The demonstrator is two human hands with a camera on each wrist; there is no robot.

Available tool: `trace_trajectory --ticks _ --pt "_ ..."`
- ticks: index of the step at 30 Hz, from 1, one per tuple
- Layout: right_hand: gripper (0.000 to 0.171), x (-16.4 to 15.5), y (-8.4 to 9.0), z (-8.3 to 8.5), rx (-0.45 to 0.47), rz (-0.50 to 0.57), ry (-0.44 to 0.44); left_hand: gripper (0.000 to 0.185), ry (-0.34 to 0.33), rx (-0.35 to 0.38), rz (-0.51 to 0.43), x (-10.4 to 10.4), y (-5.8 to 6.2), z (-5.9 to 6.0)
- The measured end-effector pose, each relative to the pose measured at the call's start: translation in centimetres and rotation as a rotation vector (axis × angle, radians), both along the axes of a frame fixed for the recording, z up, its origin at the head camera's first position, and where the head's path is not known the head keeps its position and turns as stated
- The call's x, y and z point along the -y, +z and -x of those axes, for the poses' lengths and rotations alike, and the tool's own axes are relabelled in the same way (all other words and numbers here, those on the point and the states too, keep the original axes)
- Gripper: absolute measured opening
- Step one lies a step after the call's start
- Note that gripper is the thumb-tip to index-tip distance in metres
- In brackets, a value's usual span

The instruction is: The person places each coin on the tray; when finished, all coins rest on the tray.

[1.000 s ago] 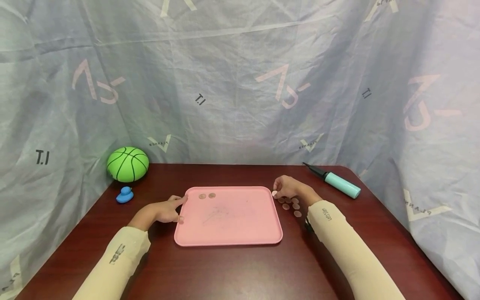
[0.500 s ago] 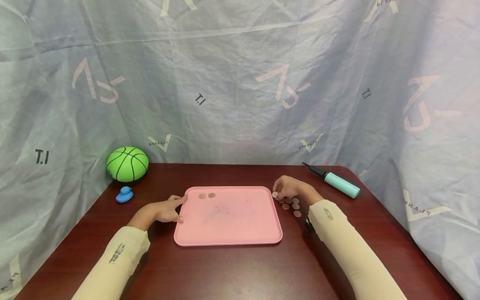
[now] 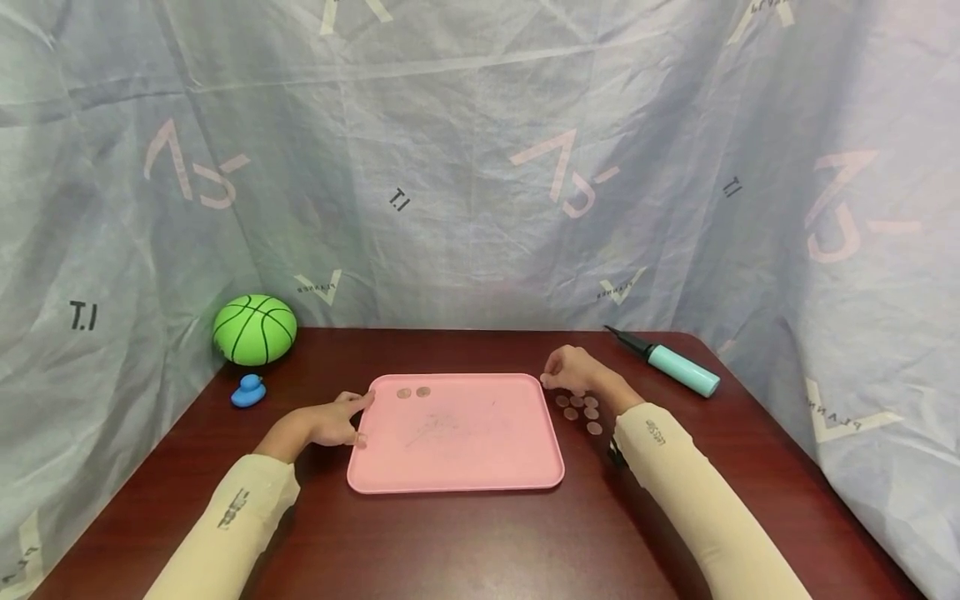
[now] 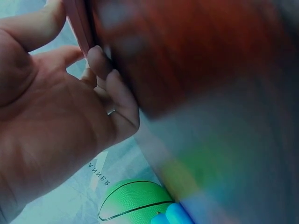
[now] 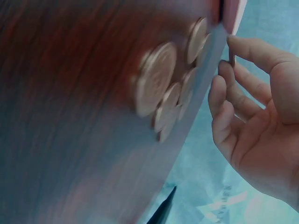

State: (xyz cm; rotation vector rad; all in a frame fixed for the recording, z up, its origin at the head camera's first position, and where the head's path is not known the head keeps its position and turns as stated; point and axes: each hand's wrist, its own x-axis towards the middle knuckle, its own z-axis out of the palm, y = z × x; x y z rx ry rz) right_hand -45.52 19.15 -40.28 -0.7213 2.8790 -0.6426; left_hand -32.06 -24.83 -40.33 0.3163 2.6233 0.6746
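Observation:
A pink tray (image 3: 457, 433) lies on the dark red table, with two coins, one (image 3: 404, 393) beside another (image 3: 423, 392), near its far left corner. My left hand (image 3: 335, 421) holds the tray's left rim; in the left wrist view the thumb and index finger lie along the rim, the other fingers curled at its edge. Just off the tray's far right corner, my right hand (image 3: 573, 371) pinches a coin (image 5: 232, 56) between thumb and fingertips, lifted above the table. Several loose coins (image 3: 592, 413) lie flat on the table just below that hand.
At the back left sit a green ball (image 3: 255, 330) with black lines and a blue rubber duck (image 3: 248, 391). A light blue hand pump (image 3: 682, 369) with a black nozzle lies at the back right. Grey cloth (image 3: 472, 167) hangs behind and beside the table (image 3: 450, 542).
My right hand has risen slightly and shifted a little left with the coin, uncovering more of the coins on the table. The left hand and the tray stay in place.

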Motion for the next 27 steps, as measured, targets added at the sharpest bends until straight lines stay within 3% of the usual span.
trace_trajectory --ticks 8,19,27 --pt "0.011 3.1 1.4 -1.1 -0.055 0.030 0.031 0.090 -0.012 -0.021 -0.010 0.0 0.2 0.0" --pt "0.009 6.8 1.0 -2.0 -0.054 -0.038 0.138 0.090 -0.011 -0.001 0.004 0.1 -0.2 0.2" --pt "0.011 9.3 1.1 -2.5 0.023 -0.113 0.190 0.090 -0.009 -0.007 -0.010 0.2 -0.6 0.4"
